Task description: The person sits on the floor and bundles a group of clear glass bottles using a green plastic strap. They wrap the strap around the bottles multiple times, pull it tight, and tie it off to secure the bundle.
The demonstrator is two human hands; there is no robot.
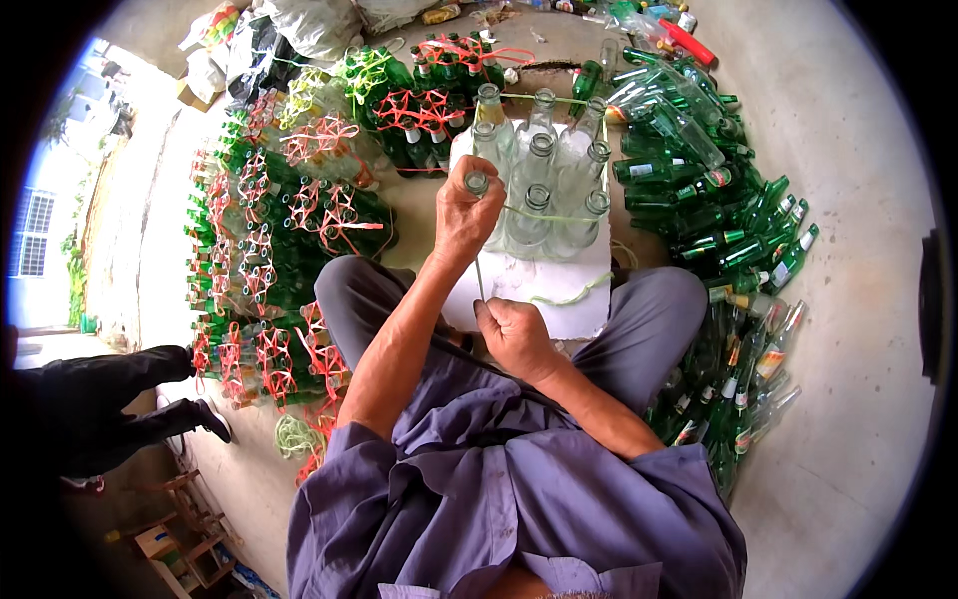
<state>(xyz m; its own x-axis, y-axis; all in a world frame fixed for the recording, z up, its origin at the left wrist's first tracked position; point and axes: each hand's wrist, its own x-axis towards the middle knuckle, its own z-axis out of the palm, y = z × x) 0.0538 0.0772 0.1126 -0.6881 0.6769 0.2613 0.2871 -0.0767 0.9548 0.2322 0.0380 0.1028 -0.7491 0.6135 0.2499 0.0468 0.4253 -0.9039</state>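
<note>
Several clear glass bottles (537, 198) stand upright in a close group on a white board (554, 292) between my knees. A light green plastic string (554, 217) runs around the outside of the group near the necks. My left hand (468, 210) is closed around the neck of the near-left bottle, whose mouth shows above the fingers. From there a taut length of string (480, 277) comes down to my right hand (520, 337), which grips it in a fist over the board's near edge. A loose string end (572, 292) lies on the board.
Green bottles tied with red string (277, 224) stand in rows at left. Loose green bottles (688, 187) lie piled at right. White sacks (314, 26) sit at the back. A bundle of green string (299, 436) lies near my left side. Another person's legs (112, 397) are at far left.
</note>
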